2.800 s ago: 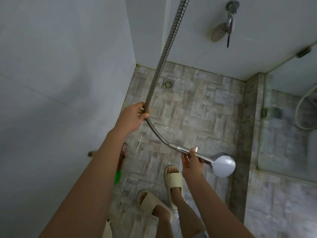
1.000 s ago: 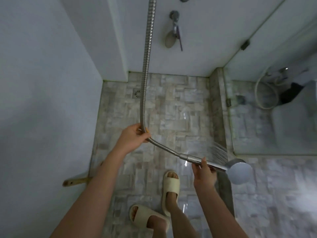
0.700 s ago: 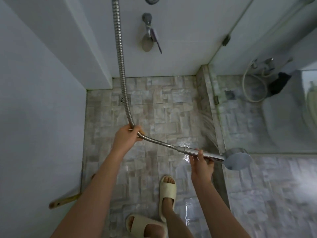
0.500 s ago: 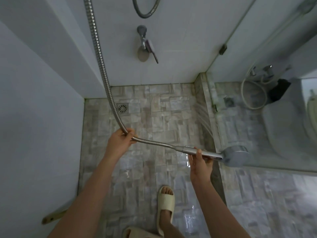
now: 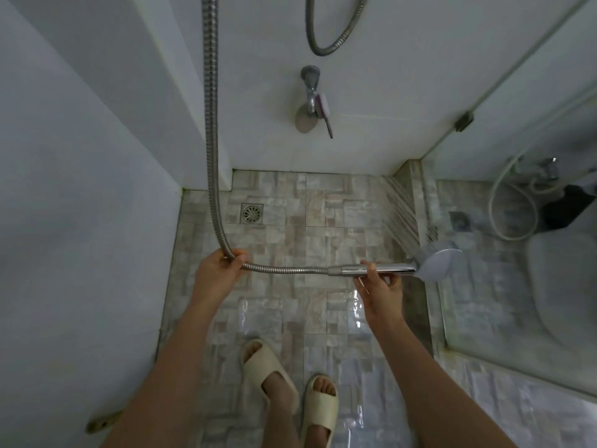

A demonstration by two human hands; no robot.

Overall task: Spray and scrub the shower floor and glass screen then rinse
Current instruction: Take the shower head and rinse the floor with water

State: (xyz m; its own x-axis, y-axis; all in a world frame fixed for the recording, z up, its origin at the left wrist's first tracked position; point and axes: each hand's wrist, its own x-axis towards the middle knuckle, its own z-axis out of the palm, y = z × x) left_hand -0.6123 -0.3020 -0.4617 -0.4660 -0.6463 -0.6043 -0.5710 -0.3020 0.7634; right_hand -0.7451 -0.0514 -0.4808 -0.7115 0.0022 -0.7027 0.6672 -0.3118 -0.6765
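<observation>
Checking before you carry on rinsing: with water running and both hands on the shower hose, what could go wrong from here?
The floor by the slippers is glossy with water, so a slip seems possible. The left hand bends the hose sharply; a tug might kink it. The right hand only pinches the shower handle, so the spray might swing away from the glass screen.

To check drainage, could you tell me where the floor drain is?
Head view: the floor drain sits far left on the shower floor, right of the hose.
</observation>
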